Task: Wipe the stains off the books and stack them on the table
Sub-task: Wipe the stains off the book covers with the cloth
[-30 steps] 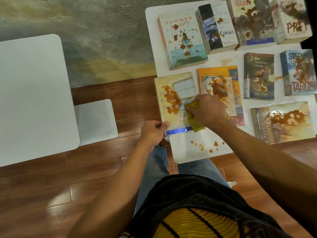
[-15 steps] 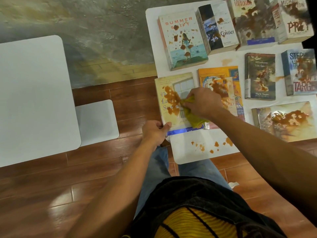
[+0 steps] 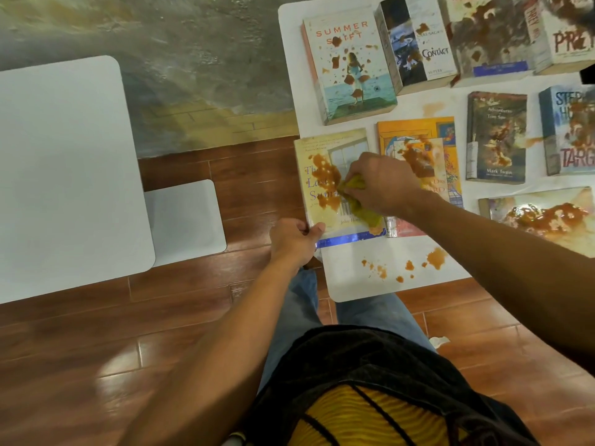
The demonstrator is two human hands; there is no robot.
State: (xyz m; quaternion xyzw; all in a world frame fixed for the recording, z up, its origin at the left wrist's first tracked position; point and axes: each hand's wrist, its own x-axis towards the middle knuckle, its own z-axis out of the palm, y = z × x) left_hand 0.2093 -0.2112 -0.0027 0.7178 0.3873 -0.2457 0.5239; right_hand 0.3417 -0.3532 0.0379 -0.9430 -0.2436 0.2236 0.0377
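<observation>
Right hand (image 3: 384,183): closed on a crumpled yellow cloth (image 3: 357,201), now carried up into the brown stain (image 3: 325,181).
Left hand (image 3: 294,239): pinches the pale yellow paperback book (image 3: 335,146) at its near corner, beneath the cloth.
Meaning: wiping barely begun; the stain is largely intact.

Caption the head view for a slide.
Right hand wipes stained yellow book with yellow cloth; left hand steadies its corner.

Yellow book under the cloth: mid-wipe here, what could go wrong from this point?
1. The yellow book overhangs the table corner, steadied only by the left hand at its near corner; hard strokes could push it off.
2. The cloth in the right hand already looks soiled, so it may smear the big brown stain across the cover.
3. The right forearm crosses above the stained orange book and could pick up residue.
</observation>
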